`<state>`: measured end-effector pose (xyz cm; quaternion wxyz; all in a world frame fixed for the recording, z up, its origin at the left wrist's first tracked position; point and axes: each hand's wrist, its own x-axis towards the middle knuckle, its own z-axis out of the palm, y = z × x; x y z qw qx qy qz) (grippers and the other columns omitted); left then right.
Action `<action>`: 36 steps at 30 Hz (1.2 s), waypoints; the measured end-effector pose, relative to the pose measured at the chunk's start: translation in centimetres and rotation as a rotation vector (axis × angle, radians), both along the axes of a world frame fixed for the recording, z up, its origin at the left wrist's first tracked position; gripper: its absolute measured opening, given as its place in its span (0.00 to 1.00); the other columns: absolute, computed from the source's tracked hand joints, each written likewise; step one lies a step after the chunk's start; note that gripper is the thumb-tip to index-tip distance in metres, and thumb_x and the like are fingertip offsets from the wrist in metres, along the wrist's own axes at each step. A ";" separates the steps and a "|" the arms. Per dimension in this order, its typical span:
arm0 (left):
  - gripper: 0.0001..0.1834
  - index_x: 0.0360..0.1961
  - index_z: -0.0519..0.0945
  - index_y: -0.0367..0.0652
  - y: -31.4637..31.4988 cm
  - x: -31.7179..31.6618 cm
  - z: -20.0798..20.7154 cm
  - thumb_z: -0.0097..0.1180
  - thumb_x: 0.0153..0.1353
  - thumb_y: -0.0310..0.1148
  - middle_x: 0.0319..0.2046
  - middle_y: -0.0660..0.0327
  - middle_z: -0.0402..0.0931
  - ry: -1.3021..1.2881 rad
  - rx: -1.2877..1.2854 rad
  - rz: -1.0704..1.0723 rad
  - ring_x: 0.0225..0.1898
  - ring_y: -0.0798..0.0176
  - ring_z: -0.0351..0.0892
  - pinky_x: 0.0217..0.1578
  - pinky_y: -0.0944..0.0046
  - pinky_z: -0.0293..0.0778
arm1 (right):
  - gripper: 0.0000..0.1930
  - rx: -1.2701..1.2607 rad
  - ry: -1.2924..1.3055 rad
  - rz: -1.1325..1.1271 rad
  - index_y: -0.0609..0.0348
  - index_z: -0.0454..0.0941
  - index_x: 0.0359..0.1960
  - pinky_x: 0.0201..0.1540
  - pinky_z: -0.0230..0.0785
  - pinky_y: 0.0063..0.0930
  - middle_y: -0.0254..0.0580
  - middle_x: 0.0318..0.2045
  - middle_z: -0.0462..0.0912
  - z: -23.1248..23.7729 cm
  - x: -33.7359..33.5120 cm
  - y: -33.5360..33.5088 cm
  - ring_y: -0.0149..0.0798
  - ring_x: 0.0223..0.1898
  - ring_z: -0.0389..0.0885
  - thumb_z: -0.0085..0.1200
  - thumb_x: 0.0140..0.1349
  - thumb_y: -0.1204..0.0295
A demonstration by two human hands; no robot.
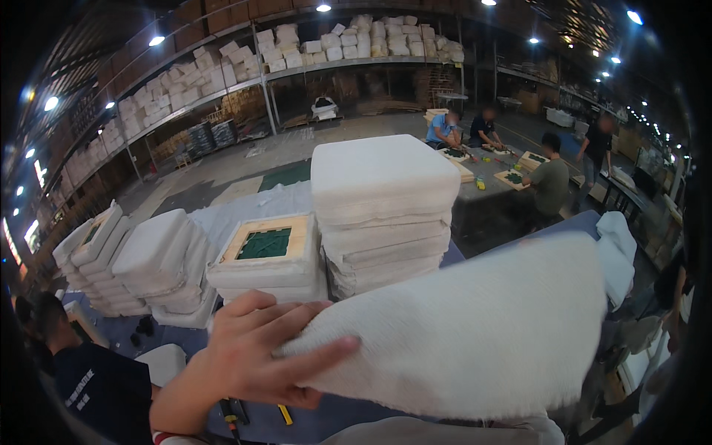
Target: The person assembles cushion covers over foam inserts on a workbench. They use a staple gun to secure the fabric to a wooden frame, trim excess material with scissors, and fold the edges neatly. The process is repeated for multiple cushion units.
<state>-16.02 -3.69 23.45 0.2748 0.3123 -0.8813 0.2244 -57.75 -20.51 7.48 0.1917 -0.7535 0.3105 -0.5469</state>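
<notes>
My left hand [259, 356] reaches in from the lower left, its fingers closed on the near-left corner of a white, finely ribbed cloth [460, 334]. The cloth stretches out to the right in front of me, and its far right edge is smeared by motion. Whether any padding lies under it I cannot tell. My right hand does not show. Behind the cloth rises a tall stack of white fabric-covered seat cushions [386, 182]. Left of that, a lower stack is topped by an upturned cushion with a wooden frame [297, 241] around a green centre.
More white cushion stacks [152, 248] stand left on the blue-covered table [326, 423]. A yellow-handled tool [285, 414] lies below my wrist. One person [104, 386] is close at lower left; several others work at a far table [482, 194]. White cloth [615, 252] hangs at right.
</notes>
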 end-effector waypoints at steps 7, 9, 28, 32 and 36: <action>0.44 0.68 0.83 0.53 0.9 7.1 -15.4 0.79 0.46 0.47 0.56 0.50 0.88 0.316 0.356 0.000 0.45 0.53 0.90 0.50 0.59 0.79 | 0.40 -0.051 0.037 0.323 0.64 0.79 0.67 0.67 0.72 0.48 0.57 0.61 0.85 0.4 4.6 2.3 0.54 0.61 0.84 0.74 0.55 0.54; 0.50 0.73 0.78 0.49 1.0 7.5 -19.1 0.80 0.46 0.48 0.64 0.46 0.82 0.405 0.607 0.115 0.56 0.47 0.86 0.57 0.54 0.77 | 0.45 -0.011 0.111 0.373 0.60 0.78 0.71 0.70 0.69 0.47 0.55 0.65 0.82 -1.8 7.0 2.9 0.56 0.66 0.81 0.76 0.49 0.57; 0.35 0.65 0.86 0.41 -3.3 1.1 -24.5 0.66 0.51 0.33 0.70 0.47 0.79 0.923 0.298 0.104 0.74 0.37 0.73 0.76 0.40 0.59 | 0.35 -0.249 0.174 0.269 0.55 0.86 0.65 0.72 0.68 0.55 0.53 0.69 0.81 -4.2 19.5 3.6 0.59 0.68 0.79 0.59 0.48 0.76; 0.32 0.62 0.89 0.41 -4.2 0.3 -23.6 0.65 0.52 0.34 0.66 0.48 0.83 0.928 0.305 0.069 0.73 0.39 0.75 0.75 0.40 0.60 | 0.30 -0.279 0.137 0.231 0.55 0.87 0.62 0.70 0.70 0.55 0.52 0.67 0.83 -5.3 19.4 2.2 0.60 0.67 0.81 0.61 0.52 0.76; 0.31 0.62 0.89 0.42 -5.6 -1.5 -21.8 0.63 0.53 0.31 0.67 0.49 0.83 0.888 0.337 0.094 0.73 0.40 0.76 0.75 0.41 0.63 | 0.28 -0.219 0.117 0.152 0.56 0.87 0.62 0.69 0.72 0.53 0.50 0.66 0.84 -3.9 19.4 2.0 0.59 0.67 0.82 0.68 0.55 0.72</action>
